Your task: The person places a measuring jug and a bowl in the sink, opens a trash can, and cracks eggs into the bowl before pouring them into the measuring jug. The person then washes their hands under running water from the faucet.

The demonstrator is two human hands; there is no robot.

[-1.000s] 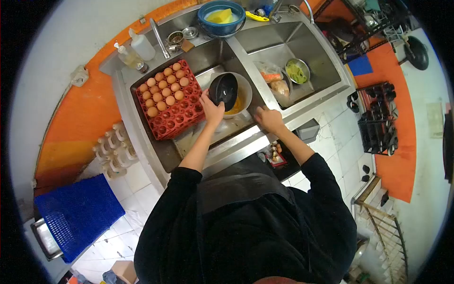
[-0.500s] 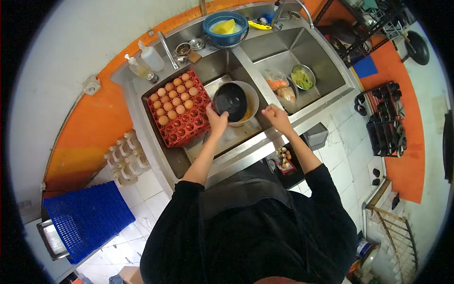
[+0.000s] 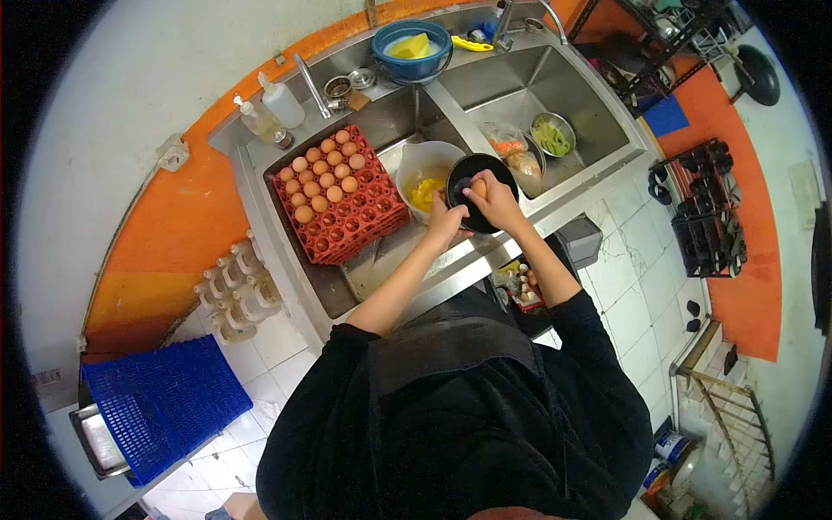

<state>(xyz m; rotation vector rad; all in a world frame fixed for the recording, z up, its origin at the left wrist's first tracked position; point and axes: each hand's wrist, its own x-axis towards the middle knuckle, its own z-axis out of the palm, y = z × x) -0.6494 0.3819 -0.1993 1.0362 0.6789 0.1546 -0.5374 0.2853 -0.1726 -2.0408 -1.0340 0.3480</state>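
Observation:
My left hand (image 3: 445, 224) grips the near left rim of a black bowl (image 3: 500, 214), fingers closed on it. Over the inside of that bowl, my right hand (image 3: 496, 204) is closed around a brown egg (image 3: 478, 186). Just left of the bowl stands a whitish plastic container (image 3: 419, 154), with yellow raw egg (image 3: 425, 192) in its bottom. A stack of red egg trays (image 3: 368, 208) sits in the left basin, its far part filled with brown eggs (image 3: 327, 179) and its near cups bare.
The right basin (image 3: 598, 113) holds a bowl of green slices (image 3: 552, 136) and bagged food (image 3: 520, 162). A blue tub (image 3: 412, 69) with a yellow sponge stands behind the divider. Below the sink edge, a dark bin (image 3: 527, 299) contains shells. Bottles (image 3: 282, 104) line the back left.
The black bowl has moved right, off the whitish container, in my left hand. My right hand has come in over the bowl, and an egg now shows in it.

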